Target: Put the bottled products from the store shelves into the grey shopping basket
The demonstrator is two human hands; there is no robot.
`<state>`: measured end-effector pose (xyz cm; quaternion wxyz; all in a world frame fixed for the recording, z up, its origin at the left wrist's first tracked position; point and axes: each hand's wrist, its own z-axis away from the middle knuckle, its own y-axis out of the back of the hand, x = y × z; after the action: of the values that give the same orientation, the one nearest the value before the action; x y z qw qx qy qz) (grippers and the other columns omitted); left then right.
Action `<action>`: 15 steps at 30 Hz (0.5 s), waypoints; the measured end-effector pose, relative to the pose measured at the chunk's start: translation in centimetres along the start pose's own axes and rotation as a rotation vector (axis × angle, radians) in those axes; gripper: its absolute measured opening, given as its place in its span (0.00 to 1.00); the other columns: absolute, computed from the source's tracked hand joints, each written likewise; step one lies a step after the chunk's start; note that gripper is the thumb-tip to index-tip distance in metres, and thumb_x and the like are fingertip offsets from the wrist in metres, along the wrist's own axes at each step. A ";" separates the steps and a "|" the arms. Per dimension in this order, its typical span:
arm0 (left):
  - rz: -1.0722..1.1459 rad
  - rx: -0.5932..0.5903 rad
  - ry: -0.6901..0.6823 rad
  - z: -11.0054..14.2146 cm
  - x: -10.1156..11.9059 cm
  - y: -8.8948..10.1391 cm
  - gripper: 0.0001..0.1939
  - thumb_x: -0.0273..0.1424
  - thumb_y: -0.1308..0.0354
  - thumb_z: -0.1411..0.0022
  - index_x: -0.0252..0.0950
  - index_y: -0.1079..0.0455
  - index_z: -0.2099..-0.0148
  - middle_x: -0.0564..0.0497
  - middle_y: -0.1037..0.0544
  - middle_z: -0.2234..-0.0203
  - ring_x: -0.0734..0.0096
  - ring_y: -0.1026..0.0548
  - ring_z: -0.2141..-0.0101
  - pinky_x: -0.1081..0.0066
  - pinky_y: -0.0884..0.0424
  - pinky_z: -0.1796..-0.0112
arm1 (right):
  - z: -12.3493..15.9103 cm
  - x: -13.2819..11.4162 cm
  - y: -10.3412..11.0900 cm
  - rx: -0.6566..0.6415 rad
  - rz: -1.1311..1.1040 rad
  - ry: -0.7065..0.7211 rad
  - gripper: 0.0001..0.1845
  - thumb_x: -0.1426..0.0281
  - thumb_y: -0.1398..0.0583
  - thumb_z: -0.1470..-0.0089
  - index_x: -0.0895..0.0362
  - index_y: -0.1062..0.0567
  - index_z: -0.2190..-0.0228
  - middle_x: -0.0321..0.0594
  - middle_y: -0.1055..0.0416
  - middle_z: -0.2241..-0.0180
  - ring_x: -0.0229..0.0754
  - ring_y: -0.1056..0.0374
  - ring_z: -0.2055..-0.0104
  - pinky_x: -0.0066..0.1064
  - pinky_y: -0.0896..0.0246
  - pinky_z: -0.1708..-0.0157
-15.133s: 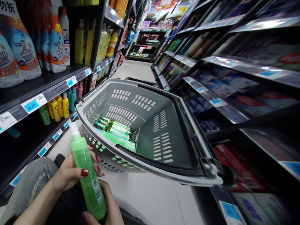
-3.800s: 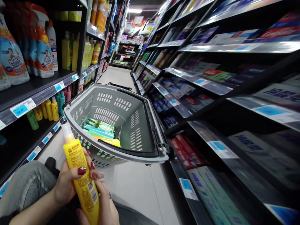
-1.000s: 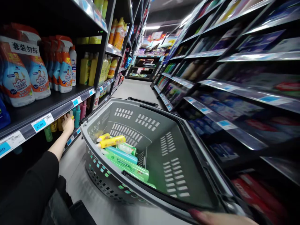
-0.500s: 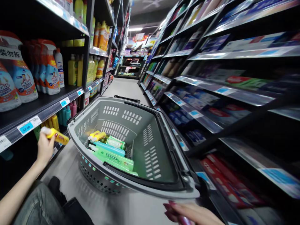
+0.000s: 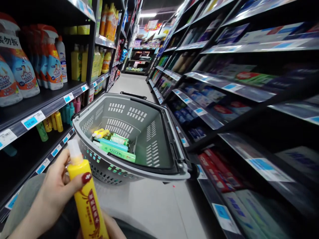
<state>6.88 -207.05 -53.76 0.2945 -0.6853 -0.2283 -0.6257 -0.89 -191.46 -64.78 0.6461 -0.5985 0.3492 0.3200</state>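
Observation:
My left hand (image 5: 56, 189) is closed round the upper part of a yellow bottle (image 5: 86, 196) with a clear white cap and brown print, its thumb lying across the front. The bottle stands tilted close in front of me. Low at the frame's bottom, my right hand (image 5: 112, 227) is round the bottle's lower part; most of its fingers are hidden behind it. Just beyond is a grey shopping basket (image 5: 159, 173). In it lie small yellow bottles (image 5: 101, 133), a blue bottle (image 5: 113, 144), a green pack (image 5: 119, 153) and a green-white labelled item (image 5: 120, 139).
At left, a shelf (image 5: 50, 108) carries orange-and-blue spray bottles (image 5: 54, 68); yellow bottles (image 5: 58, 121) and a green one (image 5: 42, 131) stand below. The right-hand shelving (image 5: 191, 109) holds boxes, including red ones (image 5: 219, 169). A pale aisle floor (image 5: 129, 84) runs between.
My left hand has brought the yellow bottle from beside the left shelf to close in front of me. My right hand has moved left from the basket's near right side to the bottle.

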 end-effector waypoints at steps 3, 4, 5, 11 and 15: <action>0.012 -0.027 -0.053 -0.4 -1.4 -1.1 0.18 0.40 0.37 0.48 0.40 0.31 0.56 0.51 0.26 0.67 0.71 0.28 0.69 0.78 0.30 0.71 | 0.8 -0.9 -0.7 0.030 -0.147 -0.046 0.42 0.50 0.35 0.55 0.57 0.41 0.44 0.44 0.26 0.65 0.39 0.28 0.65 0.26 0.39 0.66; 0.017 -0.034 -0.065 -0.5 -1.9 -1.1 0.18 0.41 0.38 0.47 0.41 0.32 0.55 0.52 0.26 0.68 0.71 0.28 0.69 0.78 0.30 0.70 | 0.8 -1.3 -0.9 0.052 -0.152 -0.049 0.43 0.49 0.35 0.55 0.58 0.41 0.44 0.44 0.26 0.66 0.38 0.28 0.66 0.26 0.40 0.67; 0.018 -0.048 -0.069 -0.5 -2.4 -1.1 0.18 0.42 0.40 0.45 0.41 0.33 0.53 0.52 0.26 0.68 0.71 0.28 0.68 0.77 0.30 0.69 | 0.8 -1.6 -1.0 0.076 -0.145 -0.042 0.44 0.48 0.36 0.54 0.60 0.43 0.44 0.45 0.26 0.67 0.38 0.28 0.68 0.26 0.39 0.69; 0.040 -0.166 -0.050 -0.8 -4.0 -0.3 0.18 0.41 0.45 0.40 0.42 0.37 0.49 0.52 0.27 0.59 0.73 0.29 0.61 0.79 0.31 0.61 | -0.2 -1.1 -1.5 0.085 -0.281 -0.057 0.47 0.47 0.39 0.51 0.61 0.51 0.42 0.43 0.27 0.70 0.39 0.29 0.73 0.25 0.40 0.75; 0.063 -0.169 -0.045 -1.2 -4.5 -0.2 0.18 0.39 0.45 0.39 0.41 0.38 0.48 0.53 0.28 0.58 0.75 0.30 0.59 0.81 0.33 0.59 | -0.4 -0.9 -1.5 0.103 -0.295 -0.101 0.45 0.44 0.40 0.52 0.60 0.49 0.46 0.43 0.27 0.70 0.38 0.30 0.75 0.27 0.38 0.75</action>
<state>5.36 -207.54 -58.11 0.2502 -0.7284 -0.1595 -0.6176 -0.15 -191.95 -63.20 0.7327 -0.5926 0.2404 0.2329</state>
